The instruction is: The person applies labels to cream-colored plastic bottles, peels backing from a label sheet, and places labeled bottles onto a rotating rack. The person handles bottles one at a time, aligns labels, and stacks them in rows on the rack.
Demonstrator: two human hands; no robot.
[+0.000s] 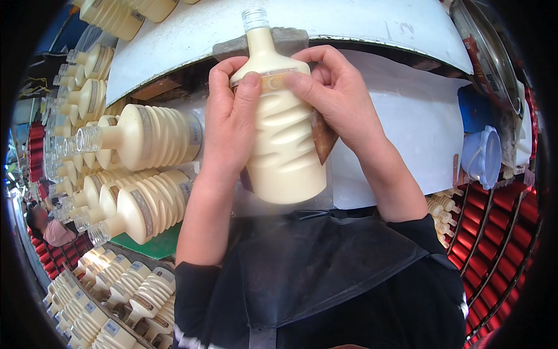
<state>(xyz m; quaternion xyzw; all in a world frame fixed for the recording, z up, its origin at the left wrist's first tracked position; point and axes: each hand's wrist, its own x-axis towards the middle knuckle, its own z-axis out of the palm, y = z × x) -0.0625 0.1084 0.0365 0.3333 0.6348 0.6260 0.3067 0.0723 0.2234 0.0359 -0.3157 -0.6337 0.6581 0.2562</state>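
Both hands hold one cream ribbed bottle (283,134) upright at centre, above the white counter (401,145). Left hand (229,125) wraps its side w/ thumb on the thin gold neck band (273,81); right hand (334,93) pinches the same band. Band looks mostly on, ends not yet smoothed. Bottle is glossy, spiral-grooved, w/ clear threaded neck, no cap. Banded bottles (148,203) lie stacked at left; blue tub (482,156) far right

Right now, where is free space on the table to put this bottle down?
Bare white table lies right of the held bottle, up to the blue container. The left side is crowded with lying cream bottles.
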